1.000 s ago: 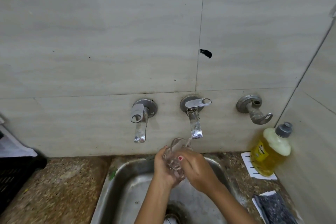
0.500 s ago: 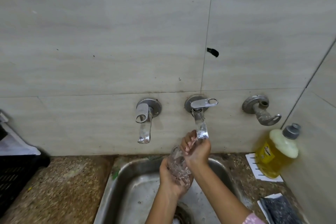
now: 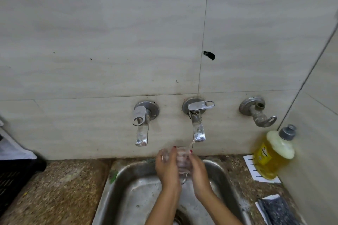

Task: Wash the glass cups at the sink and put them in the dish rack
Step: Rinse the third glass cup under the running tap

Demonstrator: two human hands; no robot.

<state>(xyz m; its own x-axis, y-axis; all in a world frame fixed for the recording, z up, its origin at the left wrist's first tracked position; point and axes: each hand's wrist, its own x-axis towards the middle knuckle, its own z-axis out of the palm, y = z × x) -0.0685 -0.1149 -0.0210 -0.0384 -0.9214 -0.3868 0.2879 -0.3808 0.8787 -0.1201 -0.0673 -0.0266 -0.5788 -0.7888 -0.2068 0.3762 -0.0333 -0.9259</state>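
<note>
A clear glass cup (image 3: 182, 159) is held between both hands over the steel sink (image 3: 113, 193), just under the middle tap (image 3: 197, 126). A thin stream of water runs from that tap onto the cup's rim. My left hand (image 3: 167, 168) grips the cup's left side, fingers curled round it. On the cup's right side my right hand (image 3: 198, 170) holds it too. Much of the cup is hidden by the hands. A black crate-like rack (image 3: 12, 179) shows at the left edge.
A second tap (image 3: 141, 124) is on the wall left of the running one, and a bare pipe fitting (image 3: 259, 113) to the right. A yellow dish soap bottle (image 3: 272, 153) stands at the right of the granite counter (image 3: 54, 192). A dark scrub pad (image 3: 278, 210) lies near the right front.
My right hand has come down from the tap spout and now holds the cup's right side. The cup is upright between both hands under the water.
</note>
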